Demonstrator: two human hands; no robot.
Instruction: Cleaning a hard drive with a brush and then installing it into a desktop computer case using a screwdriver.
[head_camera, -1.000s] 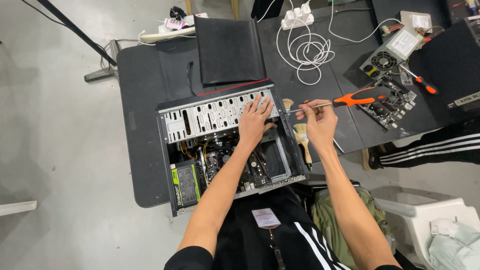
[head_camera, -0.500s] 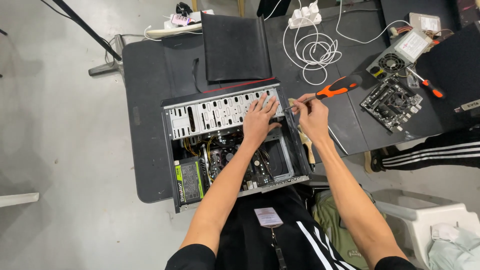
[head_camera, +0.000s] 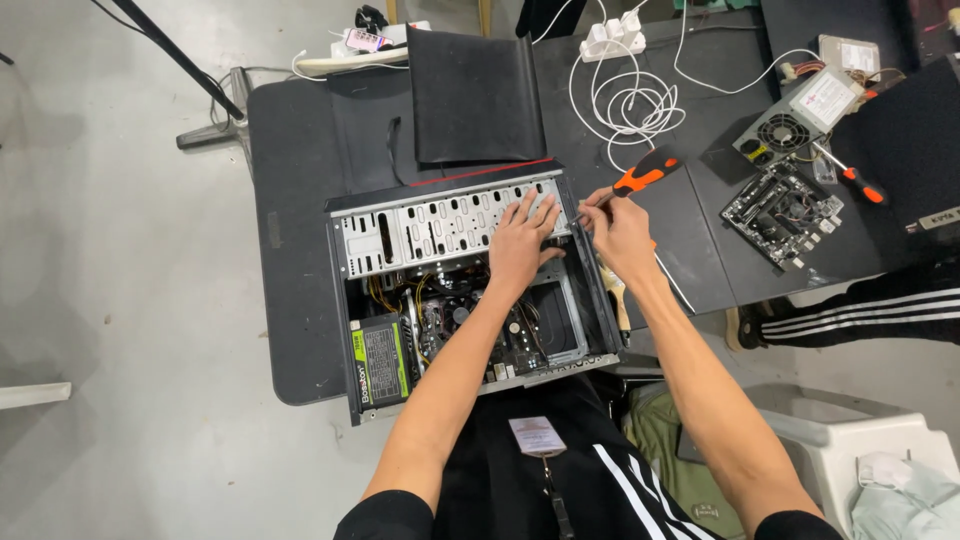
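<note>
Head view, left hand (head_camera: 520, 245) lying open-fingered on the open grey metal computer case (head_camera: 455, 290) on the black table (head_camera: 300, 220), right hand (head_camera: 618, 228) gripping an orange-and-black-handled screwdriver (head_camera: 640, 178) at the case's upper right corner.

Grey concrete floor (head_camera: 120, 300), black table (head_camera: 290, 250), white bin (head_camera: 850, 450) btm right, even overhead light.

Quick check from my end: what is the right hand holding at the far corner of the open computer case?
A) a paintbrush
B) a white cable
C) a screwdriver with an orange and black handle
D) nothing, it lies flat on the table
C: the right hand grips a screwdriver with an orange and black handle, its tip pointed at the computer case corner, while the left hand rests flat on the drive cage.
</note>
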